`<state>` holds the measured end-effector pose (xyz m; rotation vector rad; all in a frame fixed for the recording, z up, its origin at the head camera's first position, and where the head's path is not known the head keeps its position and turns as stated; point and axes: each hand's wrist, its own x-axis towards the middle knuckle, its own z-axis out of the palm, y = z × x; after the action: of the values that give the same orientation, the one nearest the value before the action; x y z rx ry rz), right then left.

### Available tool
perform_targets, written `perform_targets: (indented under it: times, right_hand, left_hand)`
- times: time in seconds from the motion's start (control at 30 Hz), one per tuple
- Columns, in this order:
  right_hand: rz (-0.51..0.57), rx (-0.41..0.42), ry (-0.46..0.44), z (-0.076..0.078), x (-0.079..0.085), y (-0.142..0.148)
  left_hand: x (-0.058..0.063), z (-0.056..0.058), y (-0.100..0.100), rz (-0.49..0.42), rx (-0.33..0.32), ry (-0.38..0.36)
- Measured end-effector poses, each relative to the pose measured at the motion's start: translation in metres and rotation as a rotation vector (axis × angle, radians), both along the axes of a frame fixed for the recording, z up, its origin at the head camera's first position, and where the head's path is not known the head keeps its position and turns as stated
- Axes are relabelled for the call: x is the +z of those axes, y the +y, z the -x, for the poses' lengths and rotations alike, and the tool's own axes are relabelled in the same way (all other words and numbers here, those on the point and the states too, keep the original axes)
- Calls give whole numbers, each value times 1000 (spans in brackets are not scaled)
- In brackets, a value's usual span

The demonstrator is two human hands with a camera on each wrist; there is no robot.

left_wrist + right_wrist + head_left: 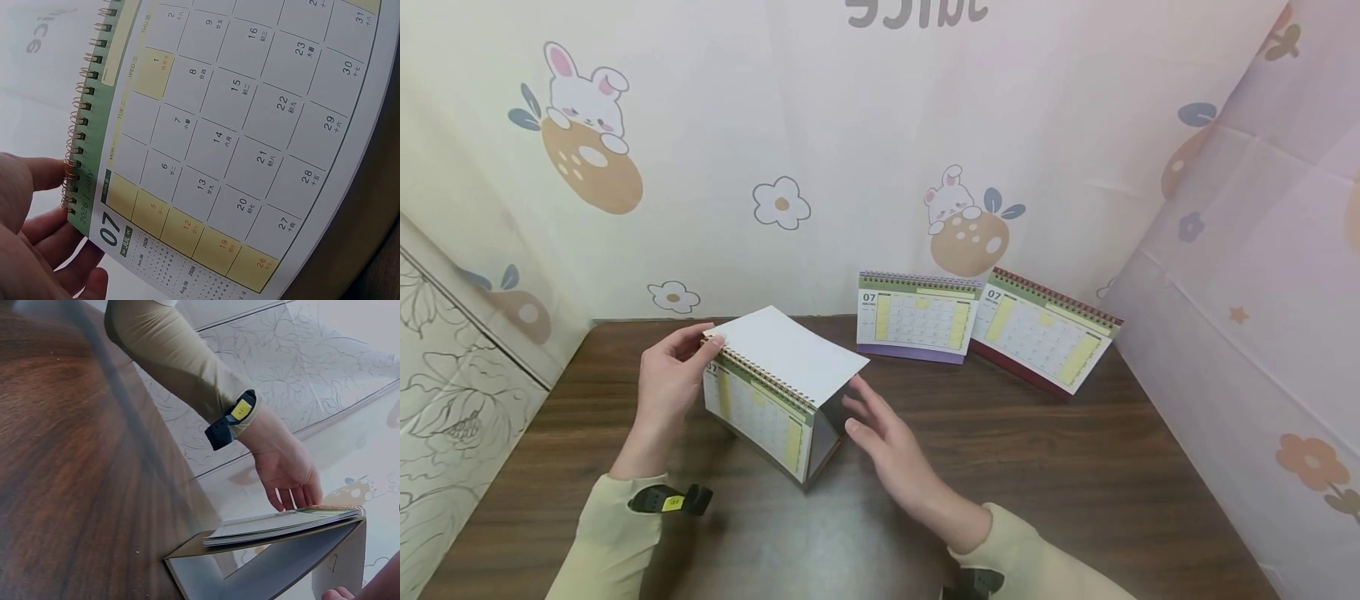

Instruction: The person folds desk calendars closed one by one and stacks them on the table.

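Two calendars, the purple-based calendar point(917, 321) and the red-based calendar point(1045, 333), stand side by side near the back edge of the table point(1120, 467); brown wood stretches from them to its right edge. The gold-coiled calendar point(756, 408) stands on the table between both hands. The left hand point(672, 379) pinches it at the left end of the wire coil point(767, 375). The right hand point(895, 446), thumb and fingers apart, is just beside its right end, below a corner of the white sheet point(786, 350); whether the fingertips touch, I cannot tell.

The nearest calendar point(758, 414) is green, yellow and white with gridlines.
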<state>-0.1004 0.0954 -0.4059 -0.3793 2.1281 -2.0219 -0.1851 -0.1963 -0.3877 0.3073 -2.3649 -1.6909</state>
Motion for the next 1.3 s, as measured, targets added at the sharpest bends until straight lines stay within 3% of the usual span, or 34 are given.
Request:
perform_targets:
  times: [0.43,0.83,1.0,1.3]
  right_hand:
    - [126,-18,-17,6,13,3]
    - [416,-39,-175,18,25,4]
    - [454,-18,-190,23,29,4]
    - [483,-26,-181,32,33,-4]
  left_hand:
    - [0,2,2,-28,38,49]
    - [-1,2,3,-22,69,74]
    - [-1,3,3,-26,72,81]
    - [3,3,-1,38,20,55]
